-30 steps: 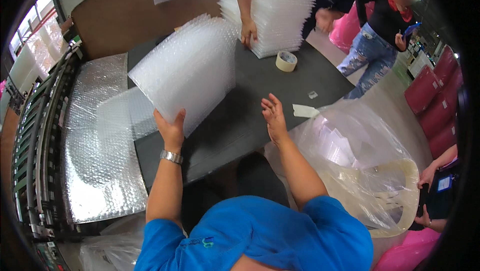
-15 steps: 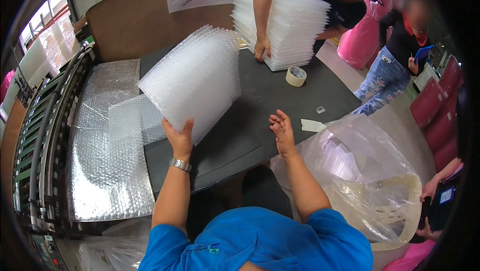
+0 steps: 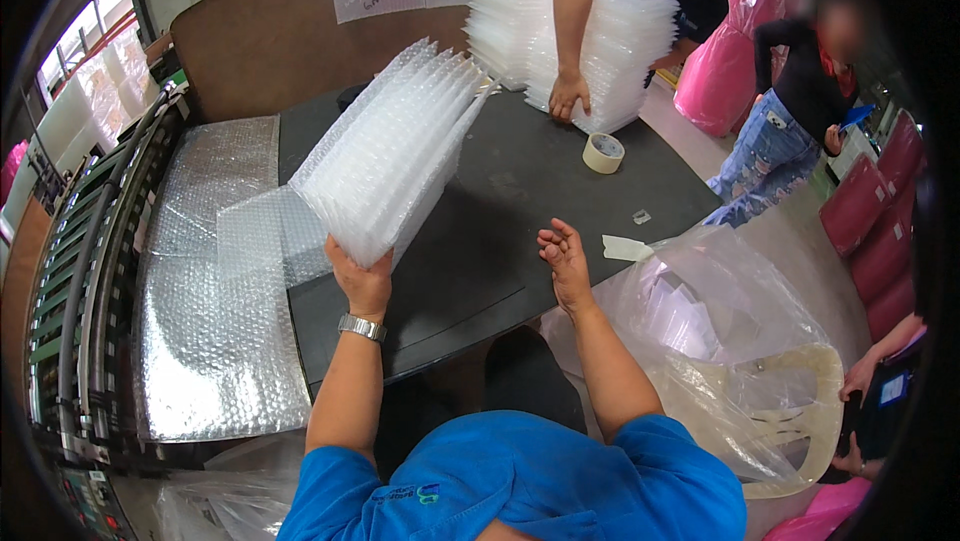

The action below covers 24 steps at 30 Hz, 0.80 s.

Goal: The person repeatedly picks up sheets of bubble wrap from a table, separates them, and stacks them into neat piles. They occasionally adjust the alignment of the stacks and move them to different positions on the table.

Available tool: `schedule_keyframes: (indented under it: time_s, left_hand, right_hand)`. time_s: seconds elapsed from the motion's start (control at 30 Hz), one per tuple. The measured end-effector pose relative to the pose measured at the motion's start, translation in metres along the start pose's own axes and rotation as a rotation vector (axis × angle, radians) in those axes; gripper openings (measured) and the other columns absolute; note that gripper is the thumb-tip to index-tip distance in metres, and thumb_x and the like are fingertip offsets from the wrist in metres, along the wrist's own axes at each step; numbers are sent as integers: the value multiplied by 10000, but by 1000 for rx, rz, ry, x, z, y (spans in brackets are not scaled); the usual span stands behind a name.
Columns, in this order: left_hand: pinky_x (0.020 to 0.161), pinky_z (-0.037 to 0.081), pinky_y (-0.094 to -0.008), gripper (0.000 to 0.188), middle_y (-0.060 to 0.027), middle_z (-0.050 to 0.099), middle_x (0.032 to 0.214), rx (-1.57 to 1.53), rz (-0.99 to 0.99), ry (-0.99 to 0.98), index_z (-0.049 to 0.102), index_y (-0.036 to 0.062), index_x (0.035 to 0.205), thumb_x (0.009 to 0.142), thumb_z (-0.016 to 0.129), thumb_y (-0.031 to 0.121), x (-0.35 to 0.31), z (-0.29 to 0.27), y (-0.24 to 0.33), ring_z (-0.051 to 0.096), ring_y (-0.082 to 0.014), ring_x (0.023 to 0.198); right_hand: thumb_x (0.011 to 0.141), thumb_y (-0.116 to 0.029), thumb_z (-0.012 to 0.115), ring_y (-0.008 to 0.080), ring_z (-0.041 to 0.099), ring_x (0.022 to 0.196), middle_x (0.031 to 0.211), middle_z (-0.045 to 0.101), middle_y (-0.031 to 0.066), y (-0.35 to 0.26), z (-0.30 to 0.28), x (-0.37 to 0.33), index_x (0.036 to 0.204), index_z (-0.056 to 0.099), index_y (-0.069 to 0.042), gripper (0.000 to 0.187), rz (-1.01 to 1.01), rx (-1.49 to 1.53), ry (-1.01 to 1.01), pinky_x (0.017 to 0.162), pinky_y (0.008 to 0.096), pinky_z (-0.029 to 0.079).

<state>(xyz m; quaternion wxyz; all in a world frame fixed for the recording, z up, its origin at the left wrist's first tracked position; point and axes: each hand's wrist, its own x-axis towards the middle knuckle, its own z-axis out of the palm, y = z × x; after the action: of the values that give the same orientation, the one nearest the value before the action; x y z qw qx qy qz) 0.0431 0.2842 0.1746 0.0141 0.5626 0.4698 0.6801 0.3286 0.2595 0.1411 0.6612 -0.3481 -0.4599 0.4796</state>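
A thick stack of clear bubble wrap sheets (image 3: 385,156) stands tilted over the black table (image 3: 500,271), its upper edges fanned apart. My left hand (image 3: 360,279) grips the bottom corner of that stack, the fingers partly hidden behind it. Over the table to the right, my right hand (image 3: 565,259) holds nothing, its palm turned inward and fingers loosely apart. A single bubble wrap sheet (image 3: 250,241) lies beside the held stack. Past my right hand, a roll of tape (image 3: 603,153) rests on the table.
A co-worker's hand (image 3: 570,96) touches a tall bubble wrap stack (image 3: 610,51) at the far side. Roller machinery (image 3: 95,271) runs along the left, beside bubble wrap sheeting (image 3: 220,361). A clear plastic bag (image 3: 730,311) hangs around a pale chair (image 3: 825,381) at right. Another person (image 3: 790,111) stands beyond.
The stack in my left hand has turned more edge-on and its sheets have spread. My right hand stays put. The co-worker's stack and the tape roll have shifted slightly right.
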Motion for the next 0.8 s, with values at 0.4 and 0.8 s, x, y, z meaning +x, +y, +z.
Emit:
schedule_keyframes:
  time_s: [0.4, 0.8]
  left_hand:
    - [845, 350, -370, 652, -176, 434, 1067, -42, 7, -100, 352, -34, 1147, 678, 701, 255, -3, 1, 6, 442, -282, 987]
    - [818, 386, -382, 662, -172, 483, 1033, 69, 157, -179, 378, -12, 1123, 607, 719, 224, -8, 4, 5, 492, -323, 935]
  right_hand:
    - [809, -213, 587, 91, 480, 871, 950, 509, 21, -23, 9, 9, 1089, 481, -41, 346, -14, -150, 72, 787, 214, 386]
    - [738, -117, 598, 218, 519, 912, 958, 550, 89, -192, 84, 84, 954, 578, -52, 227, -681, -1147, -467, 812, 293, 400]
